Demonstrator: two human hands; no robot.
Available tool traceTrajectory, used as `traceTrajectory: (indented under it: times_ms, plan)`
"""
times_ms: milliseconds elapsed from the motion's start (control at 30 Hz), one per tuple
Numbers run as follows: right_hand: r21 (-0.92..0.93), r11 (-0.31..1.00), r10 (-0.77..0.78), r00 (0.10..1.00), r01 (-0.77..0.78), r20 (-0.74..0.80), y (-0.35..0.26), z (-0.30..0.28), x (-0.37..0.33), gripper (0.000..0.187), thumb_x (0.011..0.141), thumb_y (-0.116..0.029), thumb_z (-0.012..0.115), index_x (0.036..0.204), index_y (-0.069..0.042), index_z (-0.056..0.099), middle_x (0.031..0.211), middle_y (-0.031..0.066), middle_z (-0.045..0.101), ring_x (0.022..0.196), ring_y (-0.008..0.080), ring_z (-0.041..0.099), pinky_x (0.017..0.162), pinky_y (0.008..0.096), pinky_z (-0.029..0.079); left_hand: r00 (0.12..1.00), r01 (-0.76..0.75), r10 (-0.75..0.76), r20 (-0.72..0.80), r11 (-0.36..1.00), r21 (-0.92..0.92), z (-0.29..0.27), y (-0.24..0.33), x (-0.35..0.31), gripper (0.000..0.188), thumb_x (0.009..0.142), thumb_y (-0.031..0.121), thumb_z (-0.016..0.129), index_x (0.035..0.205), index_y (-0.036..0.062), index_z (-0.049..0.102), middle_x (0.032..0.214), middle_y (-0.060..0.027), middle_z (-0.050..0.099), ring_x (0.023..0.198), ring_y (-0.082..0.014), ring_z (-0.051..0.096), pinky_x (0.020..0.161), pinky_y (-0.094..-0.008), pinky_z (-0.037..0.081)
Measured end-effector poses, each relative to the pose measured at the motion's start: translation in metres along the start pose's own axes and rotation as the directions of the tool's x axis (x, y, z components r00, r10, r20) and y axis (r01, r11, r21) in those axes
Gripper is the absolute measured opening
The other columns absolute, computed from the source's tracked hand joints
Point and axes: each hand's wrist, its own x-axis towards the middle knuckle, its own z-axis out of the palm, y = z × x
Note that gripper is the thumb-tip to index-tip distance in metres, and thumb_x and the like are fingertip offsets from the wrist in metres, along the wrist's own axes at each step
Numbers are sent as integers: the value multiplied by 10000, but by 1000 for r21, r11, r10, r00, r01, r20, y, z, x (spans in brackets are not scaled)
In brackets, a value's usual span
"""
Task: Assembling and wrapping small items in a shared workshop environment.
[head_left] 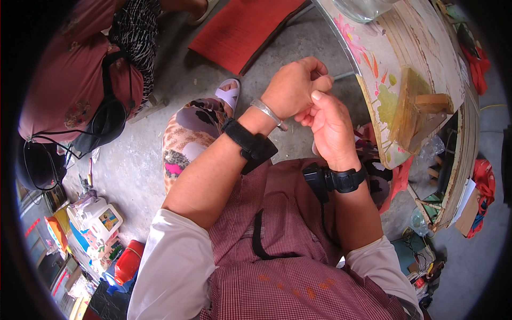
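Note:
My left hand (296,87) and my right hand (332,125) meet in front of my lap, touching at the fingertips. The left one's fingers are curled, its thumb and forefinger pressed together. On the right, the thumb presses near the left fingers, with the other fingers bent in. Whatever lies between them is hidden or too small to make out. A silver bracelet (268,113) circles my left wrist. Behind it sits a black strap with a small device (250,145); a similar black band (345,181) wraps the right wrist. A checked apron (298,282) covers my front.
A worn table with a flowered cover (368,58) curves along the right, bearing a wooden stand (416,109) and a clear bowl (362,8). A red board (240,34) is ahead. Another person in pink (66,93) sits at left, near a white jug (101,216) and a red container (129,261).

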Motion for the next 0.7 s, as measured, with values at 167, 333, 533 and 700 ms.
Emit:
traceTrajectory:
  times_ms: [167, 333, 533, 700]
  plan:
    - [9, 1000, -7, 1000, 7, -18, 1, 0, 0, 233, 782, -267, 497, 773, -36, 527, 667, 30, 534, 577, 114, 513, 544, 216, 382, 999, -33, 33, -4, 999, 22, 1, 1, 0, 270, 764, 243, 541, 874, -3, 537, 636, -65, 571, 549, -115, 532, 515, -245, 434]
    - [-4, 1000, 8, 1000, -8, -20, 0, 2, 1, 279, 795, -302, 469, 757, -30, 520, 644, 45, 536, 563, 124, 516, 530, 221, 384, 1000, -9, 9, -17, 1000, 3, 1, -1, 0, 226, 796, 199, 516, 888, -7, 531, 638, -58, 568, 512, -94, 520, 480, -224, 426]
    - [-4, 1000, -11, 1000, 11, 9, 0, 1, 1, 241, 786, -269, 486, 783, -32, 530, 676, 37, 540, 578, 119, 519, 541, 216, 384, 999, -16, 17, -30, 1000, 23, 0, 0, 0, 259, 766, 238, 534, 865, -1, 542, 638, -72, 574, 556, -121, 539, 522, -248, 435]
    - [-6, 1000, -6, 1000, 6, 3, 0, 0, 0, 216, 776, -251, 507, 784, -37, 534, 681, 30, 537, 580, 114, 518, 547, 212, 385, 1000, -6, 6, -6, 1000, 1, 0, 1, -1, 269, 751, 253, 543, 849, 3, 547, 638, -77, 576, 580, -130, 544, 544, -258, 437]
